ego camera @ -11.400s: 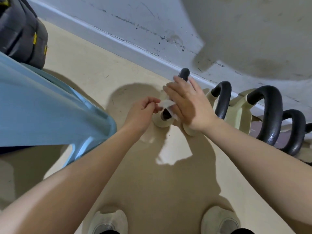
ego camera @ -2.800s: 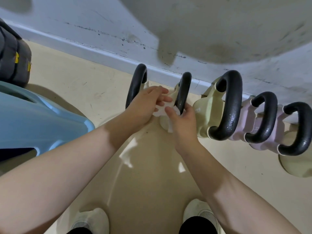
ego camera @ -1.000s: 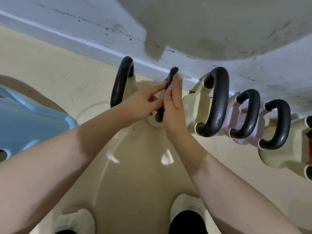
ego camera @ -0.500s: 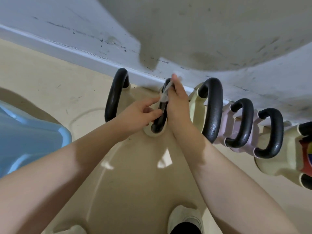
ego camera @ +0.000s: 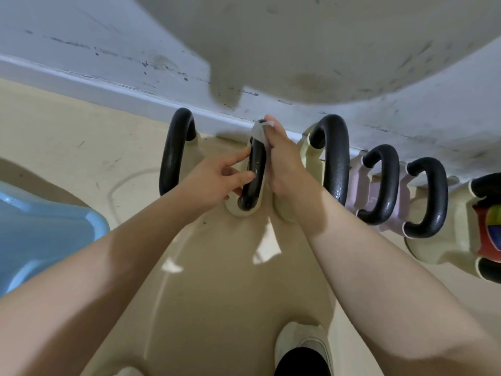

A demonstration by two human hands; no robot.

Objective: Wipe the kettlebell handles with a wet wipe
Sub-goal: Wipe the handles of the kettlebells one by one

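Observation:
Several kettlebells stand in a row along the wall, each with a black handle. My right hand [ego camera: 282, 158] presses a white wet wipe [ego camera: 260, 131] around the far part of the second kettlebell's handle [ego camera: 254, 175]. My left hand [ego camera: 217, 180] steadies the near part of that same handle, thumb and fingers pinching it. To the left stands the first kettlebell handle [ego camera: 174, 147]. To the right are a large handle [ego camera: 336, 158] and two smaller ones [ego camera: 385, 183] [ego camera: 431, 196].
A light blue plastic object [ego camera: 40, 234] lies on the floor at the left. The scuffed white wall [ego camera: 108, 44] and its baseboard run behind the row. My shoe [ego camera: 301, 346] is at the bottom. A kettlebell with a red label [ego camera: 485, 229] sits at the right edge.
My right hand has slid the wipe farther up the handle toward the wall. My left hand stays on the near part of the handle. The view has shifted slightly.

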